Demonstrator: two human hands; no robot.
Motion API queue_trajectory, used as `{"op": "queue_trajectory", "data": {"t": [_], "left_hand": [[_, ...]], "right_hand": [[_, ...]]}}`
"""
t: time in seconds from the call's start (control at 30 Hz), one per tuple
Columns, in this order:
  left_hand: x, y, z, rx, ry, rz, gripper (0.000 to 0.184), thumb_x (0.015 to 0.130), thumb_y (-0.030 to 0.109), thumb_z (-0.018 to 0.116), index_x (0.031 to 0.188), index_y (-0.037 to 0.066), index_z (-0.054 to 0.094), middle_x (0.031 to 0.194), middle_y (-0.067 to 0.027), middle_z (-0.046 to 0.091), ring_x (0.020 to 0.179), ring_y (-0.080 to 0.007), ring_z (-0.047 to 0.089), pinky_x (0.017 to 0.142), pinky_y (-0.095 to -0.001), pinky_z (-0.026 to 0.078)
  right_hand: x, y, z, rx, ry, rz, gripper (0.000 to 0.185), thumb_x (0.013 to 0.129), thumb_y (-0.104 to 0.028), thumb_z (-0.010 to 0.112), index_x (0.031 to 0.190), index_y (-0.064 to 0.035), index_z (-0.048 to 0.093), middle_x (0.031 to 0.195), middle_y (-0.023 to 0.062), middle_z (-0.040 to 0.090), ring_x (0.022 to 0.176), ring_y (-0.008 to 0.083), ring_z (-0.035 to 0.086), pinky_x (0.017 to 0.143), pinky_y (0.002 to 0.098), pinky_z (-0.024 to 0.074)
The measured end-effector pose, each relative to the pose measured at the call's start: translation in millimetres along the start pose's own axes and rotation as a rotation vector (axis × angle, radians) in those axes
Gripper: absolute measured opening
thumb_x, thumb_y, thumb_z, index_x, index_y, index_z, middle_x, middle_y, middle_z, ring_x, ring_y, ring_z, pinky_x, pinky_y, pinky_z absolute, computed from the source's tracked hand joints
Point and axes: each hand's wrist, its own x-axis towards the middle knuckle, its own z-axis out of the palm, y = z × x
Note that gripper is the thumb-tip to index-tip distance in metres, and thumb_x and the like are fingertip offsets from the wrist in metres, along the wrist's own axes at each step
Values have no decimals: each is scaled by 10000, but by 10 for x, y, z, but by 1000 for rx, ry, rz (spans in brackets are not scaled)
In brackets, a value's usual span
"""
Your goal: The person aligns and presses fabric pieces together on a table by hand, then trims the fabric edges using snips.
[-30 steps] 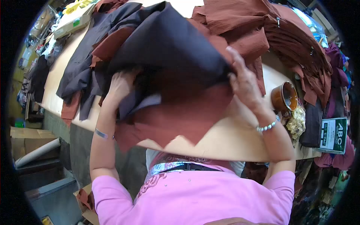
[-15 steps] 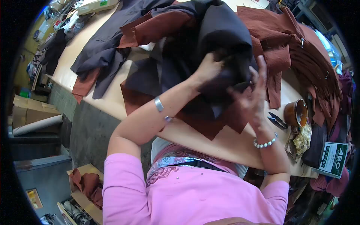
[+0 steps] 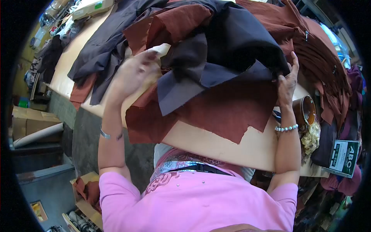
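Dark, nearly black fabric is heaped on the table, its near flap spread out with a ragged edge. Beneath and in front of it lies a rust-brown fabric piece that hangs slightly over the table edge. My right hand pinches the dark fabric at its right corner, index finger raised. Left of the heap is my left hand, smeared by motion, so its fingers are unclear. Beside its fingertips shows a pale patch I cannot identify. Another rust-brown piece lies folded over the heap.
Right of my right hand stand a brown cup and a crumpled yellowish bundle; dark-handled snips are partly covered by my wrist. Pleated rust-brown fabric drapes at the right. A green-and-white box sits at the table's right edge.
My left hand has moved left, away from the heap's middle. My right hand has moved up and right and now grips the dark fabric, which is spread wider to the right.
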Motion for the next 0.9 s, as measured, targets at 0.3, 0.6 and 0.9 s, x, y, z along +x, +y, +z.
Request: {"op": "queue_trajectory", "data": {"t": [0.3,0.6,0.9], "left_hand": [[-184,543,690,199,-232,305,557,734,65,626,1267,140,481,1348,-212,368,1240,-387,370,1027,-420,329],[-93,262,450,-671,-451,-254,345,928,175,521,1234,34,447,1119,-55,509,985,-145,549,823,-265,487],[68,875,1047,-1366,-631,-333,329,930,224,523,1186,31,450,1145,-50,523,1100,-153,492,937,-344,455]], "right_hand": [[-677,-727,346,-312,-527,-684,762,711,-523,658,1267,-43,457,1267,145,494,1189,326,440,1024,514,271],[-667,-393,512,-177,-521,-556,751,664,129,544,1351,-104,348,1160,191,545,1022,345,554,893,363,439],[-402,-225,399,480,-188,42,579,836,-4,578,1352,-108,335,1089,60,581,994,149,549,904,280,433]]}}
